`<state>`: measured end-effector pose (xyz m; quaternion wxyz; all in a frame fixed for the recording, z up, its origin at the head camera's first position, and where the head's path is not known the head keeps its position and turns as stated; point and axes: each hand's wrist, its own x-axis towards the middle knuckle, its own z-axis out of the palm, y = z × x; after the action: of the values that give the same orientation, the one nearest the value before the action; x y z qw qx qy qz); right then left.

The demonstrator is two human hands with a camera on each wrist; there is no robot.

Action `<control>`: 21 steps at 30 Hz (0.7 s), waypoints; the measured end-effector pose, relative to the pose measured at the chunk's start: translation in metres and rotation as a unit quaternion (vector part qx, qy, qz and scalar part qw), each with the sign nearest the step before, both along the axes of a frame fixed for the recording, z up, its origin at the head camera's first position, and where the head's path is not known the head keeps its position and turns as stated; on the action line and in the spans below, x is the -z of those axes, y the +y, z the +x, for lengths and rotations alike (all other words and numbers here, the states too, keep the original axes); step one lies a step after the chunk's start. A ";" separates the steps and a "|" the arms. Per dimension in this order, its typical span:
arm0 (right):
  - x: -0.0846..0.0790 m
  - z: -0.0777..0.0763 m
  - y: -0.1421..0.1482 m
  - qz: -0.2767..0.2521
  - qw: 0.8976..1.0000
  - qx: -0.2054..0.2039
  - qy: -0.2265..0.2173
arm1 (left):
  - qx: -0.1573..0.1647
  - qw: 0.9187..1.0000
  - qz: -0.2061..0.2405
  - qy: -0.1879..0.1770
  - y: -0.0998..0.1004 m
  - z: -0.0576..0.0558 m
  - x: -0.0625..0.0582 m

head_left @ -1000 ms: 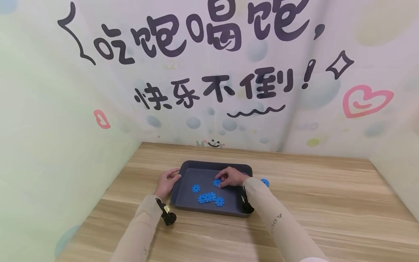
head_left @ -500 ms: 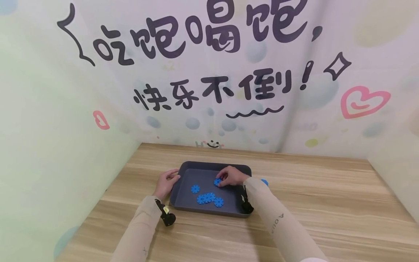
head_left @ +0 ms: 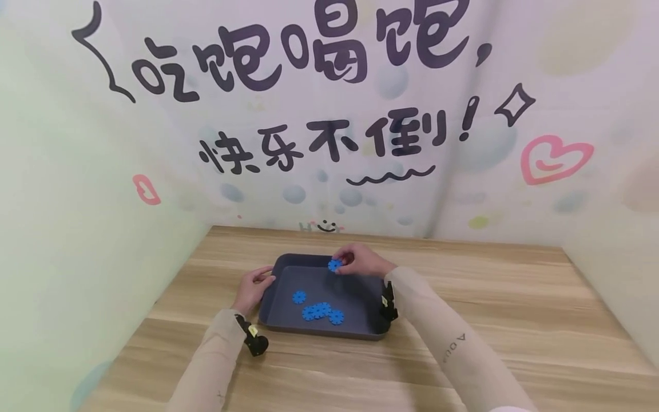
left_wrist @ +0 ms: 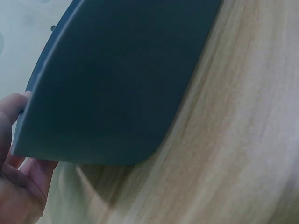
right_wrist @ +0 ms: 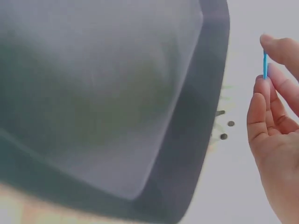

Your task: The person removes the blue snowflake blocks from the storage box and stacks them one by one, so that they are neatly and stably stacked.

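My right hand (head_left: 364, 260) pinches a blue notched plastic disc (head_left: 334, 265) between thumb and fingers, over the back side of the dark grey tray (head_left: 355, 331). In the right wrist view the disc (right_wrist: 265, 65) shows edge-on as a thin blue strip. At the tray's left end, my left hand (head_left: 251, 290) grips the rim; the left wrist view shows its digits on both sides of the tray's edge (left_wrist: 107, 84). Inside the tray lie a single blue disc (head_left: 299, 297), an overlapping cluster of discs (head_left: 316, 311) and another disc (head_left: 336, 317) beside it.
The tray stands on a wood-grain table (head_left: 484, 320). Behind the table hangs a printed white backdrop (head_left: 309, 200), with pale walls to both sides. Each wrist wears a small black camera (head_left: 254, 340).
My right hand has lifted the disc from over the tray floor toward the back rim. A blue disc that lay right of the tray is now hidden by my arm. The left hand keeps its hold.
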<state>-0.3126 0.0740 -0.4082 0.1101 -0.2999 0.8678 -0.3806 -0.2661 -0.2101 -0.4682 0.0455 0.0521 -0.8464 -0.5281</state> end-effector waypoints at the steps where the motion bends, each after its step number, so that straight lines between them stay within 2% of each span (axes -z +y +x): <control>1: -0.003 0.001 0.002 0.003 1.000 0.002 0.007 | 0.000 1.000 -0.001 0.001 0.000 0.000 0.000; 5: -0.007 0.004 0.015 0.010 1.000 0.003 0.024 | 0.002 1.000 -0.006 0.001 -0.001 -0.001 0.000; 12: -0.001 0.015 0.051 0.016 0.999 0.003 0.045 | 0.002 1.000 -0.009 -0.005 -0.001 -0.002 0.003; 17: 0.001 0.025 0.079 0.001 0.998 0.021 0.064 | -0.005 1.000 -0.005 -0.011 -0.001 -0.003 0.002; 21: 0.010 0.029 0.099 0.000 0.996 0.044 0.076 | -0.009 1.000 -0.012 -0.020 0.000 -0.002 0.001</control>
<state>-0.2836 0.1733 -0.4179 0.0267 -0.2900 0.8858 -0.3614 -0.2686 -0.2103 -0.4694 0.0335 0.0698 -0.8527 -0.5167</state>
